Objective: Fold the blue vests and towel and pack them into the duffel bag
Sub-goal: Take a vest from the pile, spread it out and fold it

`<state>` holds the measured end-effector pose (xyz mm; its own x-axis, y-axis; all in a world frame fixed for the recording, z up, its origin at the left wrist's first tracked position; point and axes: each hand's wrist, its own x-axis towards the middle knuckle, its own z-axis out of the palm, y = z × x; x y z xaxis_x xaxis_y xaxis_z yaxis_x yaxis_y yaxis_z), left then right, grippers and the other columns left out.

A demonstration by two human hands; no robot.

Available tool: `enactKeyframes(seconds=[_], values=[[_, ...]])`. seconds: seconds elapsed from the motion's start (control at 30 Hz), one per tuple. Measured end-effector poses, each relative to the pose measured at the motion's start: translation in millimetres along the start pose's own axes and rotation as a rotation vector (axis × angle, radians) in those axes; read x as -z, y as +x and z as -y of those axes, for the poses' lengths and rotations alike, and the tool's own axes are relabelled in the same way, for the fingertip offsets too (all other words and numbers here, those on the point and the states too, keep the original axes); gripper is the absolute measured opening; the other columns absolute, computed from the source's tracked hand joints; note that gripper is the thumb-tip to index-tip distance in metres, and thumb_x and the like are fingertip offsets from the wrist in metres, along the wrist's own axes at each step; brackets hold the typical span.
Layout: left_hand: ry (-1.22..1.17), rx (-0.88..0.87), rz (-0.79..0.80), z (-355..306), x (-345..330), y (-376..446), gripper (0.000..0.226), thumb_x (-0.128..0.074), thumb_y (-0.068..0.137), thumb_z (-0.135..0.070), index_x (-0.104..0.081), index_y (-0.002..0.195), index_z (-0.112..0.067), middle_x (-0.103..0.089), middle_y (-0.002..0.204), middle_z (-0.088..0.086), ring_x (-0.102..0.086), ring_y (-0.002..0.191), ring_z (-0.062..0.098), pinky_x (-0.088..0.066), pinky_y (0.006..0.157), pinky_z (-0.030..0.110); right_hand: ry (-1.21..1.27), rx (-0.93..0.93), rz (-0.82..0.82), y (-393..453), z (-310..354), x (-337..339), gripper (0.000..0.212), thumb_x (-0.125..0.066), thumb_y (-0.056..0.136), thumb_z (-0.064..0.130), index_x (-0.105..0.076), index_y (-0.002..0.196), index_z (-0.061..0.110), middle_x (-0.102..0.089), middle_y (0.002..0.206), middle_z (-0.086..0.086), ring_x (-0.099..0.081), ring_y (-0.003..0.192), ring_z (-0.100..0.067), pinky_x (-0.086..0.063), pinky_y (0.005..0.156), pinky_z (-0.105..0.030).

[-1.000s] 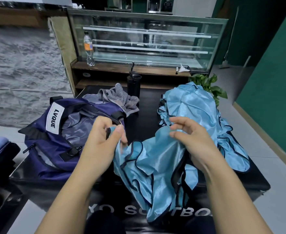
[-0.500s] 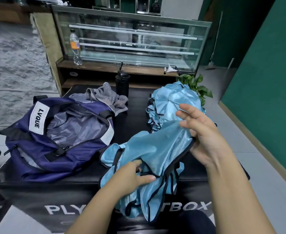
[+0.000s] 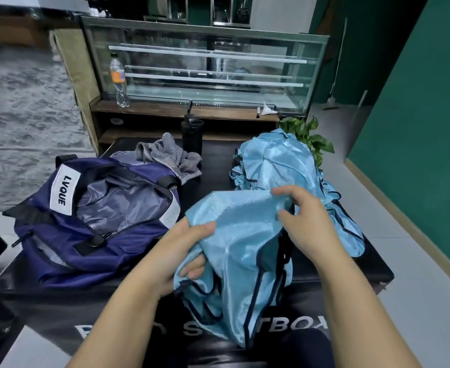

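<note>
1. Shiny light-blue mesh vest with dark-navy piping [image 3: 242,248]: held above the near edge of the black padded box [image 3: 218,168], its lower part draping over the box front.
2. Left hand [image 3: 181,251]: thumb on top of the vest's left edge, fingers curled under the fabric, gripping it.
3. Right hand [image 3: 302,221]: thumb and fingers pinch the vest's upper right edge.
4. Heap of matching light-blue vests [image 3: 279,160]: on the box's right side, behind the held vest.
5. Navy nylon duffel bag [image 3: 85,229]: on the box's left, unzipped, grey lining showing; white label reads "LVQUE". A second white tag's print is too small to read.
6. Grey striped towel [image 3: 168,155]: crumpled, just behind the bag.
7. Black flask [image 3: 191,135]: upright beside the towel.
8. Box front: white lettering, partly covered; "TBOX" legible.
9. Clear plastic bottle with orange label [image 3: 119,81]: on the wooden shelf before the glass display case [image 3: 205,62].
</note>
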<state>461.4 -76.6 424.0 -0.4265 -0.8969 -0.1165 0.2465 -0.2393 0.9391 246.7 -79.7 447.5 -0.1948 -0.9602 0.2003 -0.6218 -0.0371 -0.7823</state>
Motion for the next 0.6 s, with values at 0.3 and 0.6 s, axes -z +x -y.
enactKeyframes(seconds=[0.3,0.6], values=[[-0.253,-0.172,-0.036,-34,0,0,0.021,-0.057,0.078,-0.012,-0.037,0.084,-0.017,-0.038,0.042,-0.003,-0.022,0.024,0.004,-0.026,0.031,0.013,0.205,-0.327,0.426,-17,18,-7,0.108,-0.025,0.063,0.095,-0.049,0.137,0.021,-0.053,0.138,-0.003,-0.048,0.128,-0.019,-0.033,0.110,-0.036],[-0.245,-0.160,-0.160,-33,15,4,0.048,-0.073,0.071,-0.009,-0.026,0.066,-0.020,-0.044,0.059,-0.001,-0.021,0.026,0.004,-0.025,0.032,0.016,0.914,-0.116,0.450,-19,17,-3,0.053,-0.042,0.094,-0.006,-0.053,0.127,0.033,-0.072,0.102,0.002,-0.069,0.081,-0.013,-0.054,0.060,-0.023]])
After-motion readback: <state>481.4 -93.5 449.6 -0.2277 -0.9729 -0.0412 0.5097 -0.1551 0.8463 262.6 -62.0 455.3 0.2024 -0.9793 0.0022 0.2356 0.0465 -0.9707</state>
